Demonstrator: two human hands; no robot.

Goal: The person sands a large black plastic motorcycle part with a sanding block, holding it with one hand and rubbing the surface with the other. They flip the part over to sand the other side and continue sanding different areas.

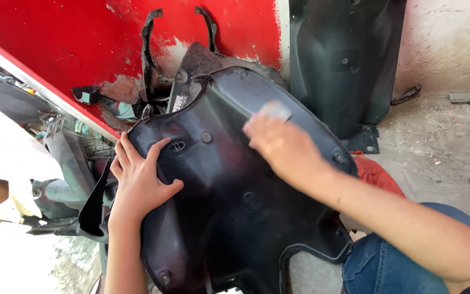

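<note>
Wall (55,38) behind is red w/ chipped paint, meeting a rough concrete floor (431,141) at right. Black plastic scooter panel (229,207), large, curved, matte w/ dull sheen and moulded bolt holes, leans toward the wall and fills mid-frame; its lower edge has a notch cut-out. A second dark panel (338,60) stands upright at the wall, just beside it at upper right. Left hand (137,182) lies flat on the panel's left edge, fingers spread, thumb out, grip released, just pressing. Right hand (284,147) rests on the panel's upper right curve, fingers curled onto a small pale pad (276,110), blurred; grip loosely clenched on it. Open floor to the right; left side crowded w/ other parts.
</note>
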